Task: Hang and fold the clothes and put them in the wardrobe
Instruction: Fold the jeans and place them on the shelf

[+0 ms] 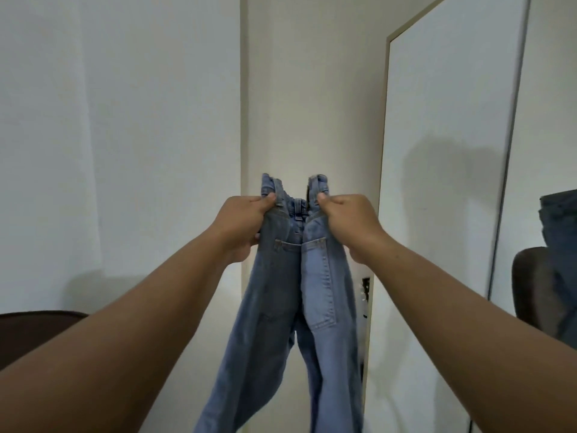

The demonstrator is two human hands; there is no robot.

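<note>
— Where have the jeans (293, 295) got to?

— Up in the air in front of the person, at about chest height, back pockets facing them. The left hand (242, 228) has its grip clamped on one side of the waistband, thumb on top; the right hand (346, 220) pinches the other side the same way. The legs hang straight down between the forearms and run out of sight below.

— Heavy, do you reckon?

— Denim, so fairly weighty and a bit stiff, but it drapes. Not slippery, nothing to break. The waistband is the sensible place to hold: thick, seamed, with belt loops to catch a finger.

— And then?

— I'd judge they'll bring the two halves together, leg on leg, for folding. The tall white door (443, 182) on the right could be the wardrobe, though from here I can't be sure. There's more denim (562, 232) draped over a dark chair (530, 285) at the far right.
</note>
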